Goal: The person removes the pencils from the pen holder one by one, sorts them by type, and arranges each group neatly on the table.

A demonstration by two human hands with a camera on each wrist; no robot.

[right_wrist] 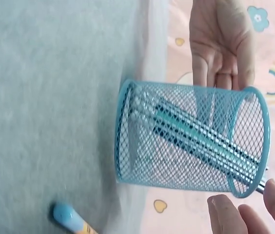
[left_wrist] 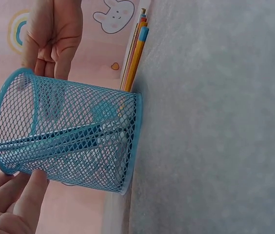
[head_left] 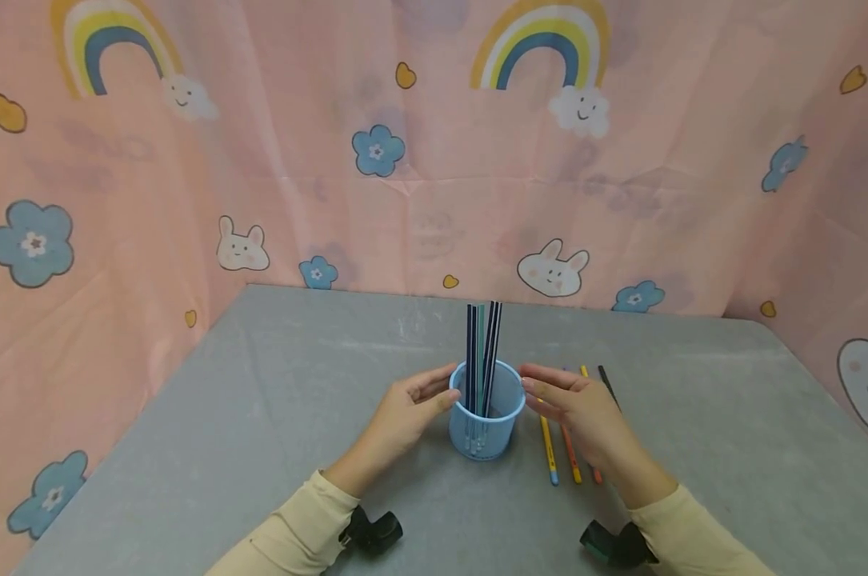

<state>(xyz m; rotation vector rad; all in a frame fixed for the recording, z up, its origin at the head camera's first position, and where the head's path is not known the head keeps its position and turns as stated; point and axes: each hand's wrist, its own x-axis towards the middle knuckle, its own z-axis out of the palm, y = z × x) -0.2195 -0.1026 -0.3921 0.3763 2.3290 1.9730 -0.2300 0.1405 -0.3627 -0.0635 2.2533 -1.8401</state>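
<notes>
A light blue mesh pen cup [head_left: 466,438] stands upright on the grey table between both hands. Slim dark-striped and teal pens [head_left: 494,344] lean inside it, their clear lower ends visible through the mesh. My left hand [head_left: 403,416] touches the cup's left side near the rim, its fingers only slightly bent. Opposite, my right hand [head_left: 588,412] is spread beside the rim, its fingertips at or very close to the cup. Whether they make contact is hard to tell. Below the right hand lie a blue-ended yellow pencil [head_left: 550,452] and an orange pencil [head_left: 571,454], partly covered.
A black pencil [head_left: 607,384] sticks out beyond the right hand, close to the other pencils. Grey cloth covers the table [head_left: 297,360]. At the back and sides hangs a pink curtain [head_left: 297,104] with rainbows, rabbits and flowers. Black wrist cameras [head_left: 379,532] sit at both cuffs.
</notes>
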